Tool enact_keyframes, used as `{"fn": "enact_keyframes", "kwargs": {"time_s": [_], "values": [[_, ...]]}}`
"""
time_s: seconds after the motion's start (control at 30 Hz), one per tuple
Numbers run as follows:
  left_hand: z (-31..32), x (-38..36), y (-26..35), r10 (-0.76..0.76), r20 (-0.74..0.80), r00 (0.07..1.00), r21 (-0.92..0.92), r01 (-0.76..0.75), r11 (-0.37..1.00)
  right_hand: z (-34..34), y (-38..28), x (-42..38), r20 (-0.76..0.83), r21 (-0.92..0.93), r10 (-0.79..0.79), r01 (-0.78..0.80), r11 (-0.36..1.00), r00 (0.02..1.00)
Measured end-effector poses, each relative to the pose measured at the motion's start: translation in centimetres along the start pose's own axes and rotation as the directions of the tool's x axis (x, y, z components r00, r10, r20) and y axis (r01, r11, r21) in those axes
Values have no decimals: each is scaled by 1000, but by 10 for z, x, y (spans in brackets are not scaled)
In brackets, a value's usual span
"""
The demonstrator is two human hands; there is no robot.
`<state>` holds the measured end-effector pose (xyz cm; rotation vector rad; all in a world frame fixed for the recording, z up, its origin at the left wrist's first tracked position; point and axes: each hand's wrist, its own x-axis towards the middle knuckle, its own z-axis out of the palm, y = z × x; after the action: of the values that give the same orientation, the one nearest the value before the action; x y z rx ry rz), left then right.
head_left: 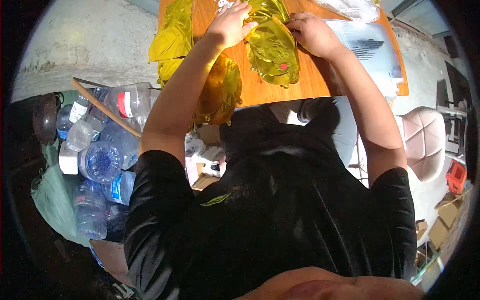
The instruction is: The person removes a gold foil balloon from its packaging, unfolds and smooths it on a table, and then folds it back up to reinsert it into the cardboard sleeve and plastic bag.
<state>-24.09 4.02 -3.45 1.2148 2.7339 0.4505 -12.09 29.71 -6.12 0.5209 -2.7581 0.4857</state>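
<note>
On the wooden table point(320, 82) a shiny yellow foil piece point(272, 50) with a red dot lies between my hands. My left hand point(231, 24) rests on its upper left side, fingers spread and pointing up. At its right edge is my right hand point(312, 34), fingers bent together against the foil; what they grip, if anything, is too small to make out. More yellow foil point(172, 37) lies at the table's left, and another foil piece point(217, 92) hangs over the front edge beneath my left forearm.
Clear plastic bags point(365, 50) lie at the table's right. Many plastic bottles point(102, 160) are piled at the left, crossed by a wooden stick point(107, 110). A pale padded chair point(422, 142) and a red crate point(456, 176) stand at the right.
</note>
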Motion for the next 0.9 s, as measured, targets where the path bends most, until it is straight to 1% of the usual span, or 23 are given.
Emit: {"fn": "enact_keyframes", "kwargs": {"time_s": [0.07,0.1,0.17,0.2,0.23,0.27,0.3,0.37,0.4,0.47,0.5,0.57,0.6,0.63,0.7,0.73,0.77,0.8,0.83,0.87,0.9], "values": [[11,2,-9,95,-37,995,166,-88,982,2,1,1,0,8,-1,1,1000,1000],[15,2,-10,96,-37,995,164,-89,982,2,2,1,0,-10,-3,3,1000,1000],[21,1,-7,65,-168,984,63,-55,997,4,3,0,1,-26,-2,2,1000,1000],[22,-1,-6,66,-168,984,63,-56,996,4,4,1,-7,-20,-17,17,1000,1000],[23,-2,-4,51,-348,936,-30,-66,997,4,5,0,-14,-15,-30,30,999,999],[27,-2,-5,17,-513,858,-120,-92,988,2,3,0,-14,-15,-27,27,1000,1000],[27,-4,-9,19,-512,859,-120,-94,988,0,2,0,1,3,-12,12,1000,1000],[24,-13,-17,197,-525,828,9,-226,974,-1,0,0,18,22,0,-1,1000,1000],[27,-17,-16,196,-526,828,11,-224,975,0,1,1,9,9,-13,13,1000,1000],[38,-28,-7,232,-443,866,78,-220,972,1,0,2,0,0,-31,31,1000,1000],[40,-30,-2,229,-444,866,78,-218,973,0,-2,2,5,-18,-23,23,1000,1000],[45,-33,4,270,-415,869,102,-251,963,-1,-2,2,12,-38,-12,12,999,1000],[47,-32,5,264,-370,890,156,-221,963,-2,-1,1,18,-37,-23,24,999,1000],[48,-33,6,262,-371,891,153,-220,963,-2,-1,2,24,-36,-36,37,999,999],[44,-35,10,208,-313,927,149,-168,974,-4,-1,2,33,-35,-38,39,999,999],[43,-37,13,208,-314,927,148,-168,975,-5,-1,2,41,-33,-41,42,999,998],[43,-38,16,245,-347,905,152,-204,967,-4,0,1,42,-34,-41,42,999,998],[42,-40,18,282,-379,881,157,-239,958,-4,1,1,7,-8,-33,33,999,999],[45,-44,23,280,-381,881,158,-236,959,-3,1,2,-27,19,-26,26,999,999],[48,-49,32,270,-333,903,209,-209,955,-5,-1,5,-27,20,-30,30,999,999],[47,-55,42,256,-287,923,260,-182,948,-10,-4,10,-71,82,-5,11,997,997]]}}
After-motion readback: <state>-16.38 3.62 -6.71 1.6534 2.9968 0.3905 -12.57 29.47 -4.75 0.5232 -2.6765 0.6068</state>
